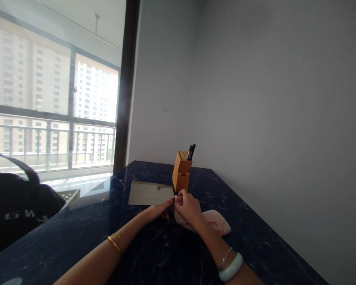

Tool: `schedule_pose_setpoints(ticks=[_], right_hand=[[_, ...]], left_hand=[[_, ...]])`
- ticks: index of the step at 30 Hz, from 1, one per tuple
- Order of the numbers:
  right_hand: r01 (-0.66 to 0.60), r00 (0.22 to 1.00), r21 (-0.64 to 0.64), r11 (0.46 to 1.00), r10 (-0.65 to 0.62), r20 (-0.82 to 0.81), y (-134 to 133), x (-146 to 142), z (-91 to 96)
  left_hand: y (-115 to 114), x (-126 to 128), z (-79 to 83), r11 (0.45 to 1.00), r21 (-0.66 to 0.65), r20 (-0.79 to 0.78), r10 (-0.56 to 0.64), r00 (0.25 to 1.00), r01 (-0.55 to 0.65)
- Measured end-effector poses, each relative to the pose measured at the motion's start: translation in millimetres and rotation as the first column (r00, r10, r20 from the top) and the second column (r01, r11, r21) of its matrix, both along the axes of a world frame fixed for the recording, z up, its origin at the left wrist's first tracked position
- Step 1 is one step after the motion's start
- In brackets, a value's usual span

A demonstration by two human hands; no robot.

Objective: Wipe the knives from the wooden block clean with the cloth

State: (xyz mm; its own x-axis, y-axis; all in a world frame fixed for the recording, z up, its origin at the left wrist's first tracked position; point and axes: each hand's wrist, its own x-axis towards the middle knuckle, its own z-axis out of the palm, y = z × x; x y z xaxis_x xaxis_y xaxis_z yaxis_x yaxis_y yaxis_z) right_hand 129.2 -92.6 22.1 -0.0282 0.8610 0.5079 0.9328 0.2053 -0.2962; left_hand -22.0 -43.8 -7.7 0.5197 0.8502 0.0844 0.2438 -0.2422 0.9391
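A cleaver (pixel 148 193) with a broad, pale grey blade shows just above the dark table, its blade pointing left. My left hand (pixel 165 206) is closed at the right end of the cleaver, where most of the handle is hidden by my fingers. Close against it, my right hand (pixel 189 205) pinches a bunched corner of a light pink cloth (pixel 216 221) with red lettering. That corner touches the handle end, between my two hands. The rest of the cloth lies on the table under and to the right of my right wrist.
A wooden knife block (pixel 181 174) with black-handled tools (pixel 191 152) in its slots stands just beyond my hands. The dark blue marbled table (pixel 243 245) runs along a grey wall on the right. A black bag (pixel 20 209) sits at the left, before a large window.
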Motion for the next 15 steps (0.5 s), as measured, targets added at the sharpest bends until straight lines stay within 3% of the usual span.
schedule_pose_setpoints(ticks=[15], right_hand=[[0.214, 0.976, -0.202, 0.956, -0.204, 0.07, 12.0, 36.3, 4.8]], left_hand=[[-23.6, -1.0, 24.1, 1.0, -0.007, -0.051, -0.028, 0.998, 0.027]])
